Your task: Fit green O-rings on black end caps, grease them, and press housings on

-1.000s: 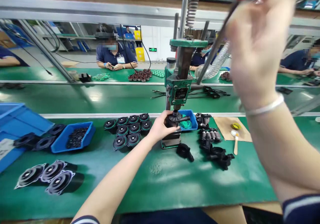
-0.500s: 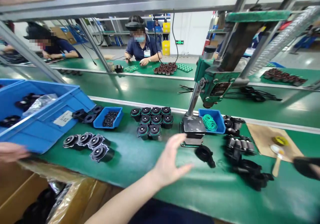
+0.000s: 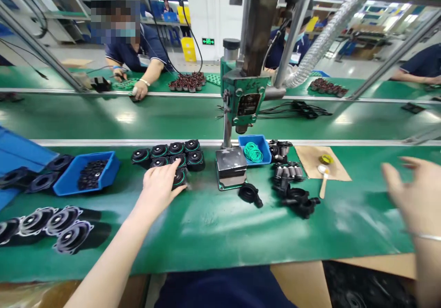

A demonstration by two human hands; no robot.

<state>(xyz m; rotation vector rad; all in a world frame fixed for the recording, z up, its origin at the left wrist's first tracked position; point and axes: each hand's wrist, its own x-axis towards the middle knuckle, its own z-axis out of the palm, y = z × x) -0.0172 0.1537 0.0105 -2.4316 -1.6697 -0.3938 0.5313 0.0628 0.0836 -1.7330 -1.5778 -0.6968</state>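
Note:
My left hand (image 3: 159, 186) lies on the front of a cluster of round black parts with green rings (image 3: 172, 154), its fingers curled over one of them. My right hand (image 3: 416, 198) hovers over the green bench at the right, fingers spread, nothing in it. Between them stands a green hand press (image 3: 243, 101) with a bare metal base block (image 3: 230, 165). A single black housing (image 3: 250, 193) lies in front of the block.
A small blue tray of green rings (image 3: 255, 151) sits by the press. Black housings (image 3: 296, 198), a brown paper with a spoon (image 3: 324, 179), a blue tray of black rings (image 3: 87, 175), flanged parts (image 3: 58, 227) and a blue crate (image 3: 14, 154) surround it. Other people work across the conveyor.
My left hand took the part off the press block, swung away, then came down on the cluster of black parts. My right hand let go of the press lever and dropped to the right.

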